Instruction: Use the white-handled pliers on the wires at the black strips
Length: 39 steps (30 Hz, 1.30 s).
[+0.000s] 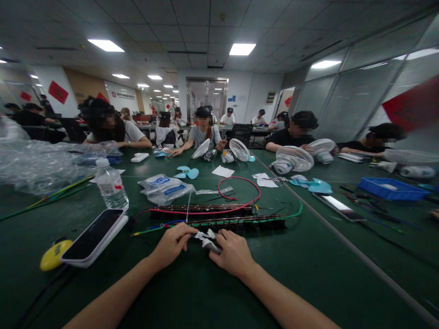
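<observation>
Part of a grey-and-white piece point(211, 246) hides in the gripping right hand point(235, 252); whether the left hand point(172, 245) pinches it, unclear.

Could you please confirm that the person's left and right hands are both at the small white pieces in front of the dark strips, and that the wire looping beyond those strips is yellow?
Not quite: the looping wire is red, as the head view shows. The left hand and right hand are indeed at the white pieces.
</observation>
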### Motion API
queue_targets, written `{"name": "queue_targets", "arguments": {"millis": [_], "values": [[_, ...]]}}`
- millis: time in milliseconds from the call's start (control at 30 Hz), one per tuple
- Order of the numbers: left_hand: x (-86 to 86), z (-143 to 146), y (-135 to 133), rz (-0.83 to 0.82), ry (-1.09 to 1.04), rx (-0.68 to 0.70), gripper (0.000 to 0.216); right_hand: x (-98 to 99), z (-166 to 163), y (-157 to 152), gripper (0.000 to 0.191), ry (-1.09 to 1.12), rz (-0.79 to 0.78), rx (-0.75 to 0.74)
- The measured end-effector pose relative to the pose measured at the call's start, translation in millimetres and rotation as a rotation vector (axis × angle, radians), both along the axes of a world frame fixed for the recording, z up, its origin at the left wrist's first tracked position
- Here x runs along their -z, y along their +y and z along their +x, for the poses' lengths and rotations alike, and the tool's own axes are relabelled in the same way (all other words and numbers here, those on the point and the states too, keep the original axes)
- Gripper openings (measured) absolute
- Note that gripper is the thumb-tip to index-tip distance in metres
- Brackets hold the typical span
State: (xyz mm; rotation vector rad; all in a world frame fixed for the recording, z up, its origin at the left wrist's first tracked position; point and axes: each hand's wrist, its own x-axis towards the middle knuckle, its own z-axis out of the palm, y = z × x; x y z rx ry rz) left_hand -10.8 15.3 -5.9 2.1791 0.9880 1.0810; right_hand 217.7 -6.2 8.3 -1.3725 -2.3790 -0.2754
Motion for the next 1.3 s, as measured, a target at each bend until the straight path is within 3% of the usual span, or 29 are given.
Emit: {"name": "queue_targets", "arguments": {"millis": [333, 567, 733, 1300], "values": [[-0.5, 1.2, -1.5, -0.025, -0.019, -0.023, 0.027, 7.1, 3.7, 5.1, 0.016, 0.078, 0.042, -0.011], [-0.3, 0.6, -1.9, -0.029, -0.022, -0.031, 0.029, 4.8, 4.5, 6.2, 0.024, 0.085, 0.052, -0.063], [-1.3, 2.3, -3.4, -0.091, -0.053, -0.064, 0.038, 2.4, 3.7, 5.1, 0.026, 0.058, 0.033, -0.089], [-2.7, 2.3, -4.4, -0.096, -0.052, -0.07, 0.037, 2.3, 2.5, 4.7, 0.027, 0.022, 0.043, -0.083]]}}
